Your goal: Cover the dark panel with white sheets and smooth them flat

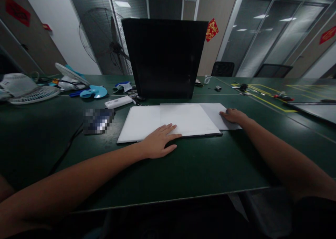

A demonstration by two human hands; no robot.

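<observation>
A flat white panel point(141, 121) with a thin black front edge lies on the green table. My left hand point(161, 139) rests on its front edge, fingers spread and palm down, with nothing in its grasp. Thin white sheet point(214, 113) overlaps the panel and sticks out past it on the right. At that sheet's right end is my right hand point(233, 115), its fingers bent over the edge and closed on it; the thumb is hard to make out. Behind the panel a large black screen-like panel point(168, 56) stands upright.
Left of the panel lie a pixelated badge-like item point(98, 121) with a dark strap and a white oblong device point(118, 102). Farther left are a blue fan blade point(93, 91) and white fan parts point(34, 93). Another flat panel point(317, 111) lies at the right.
</observation>
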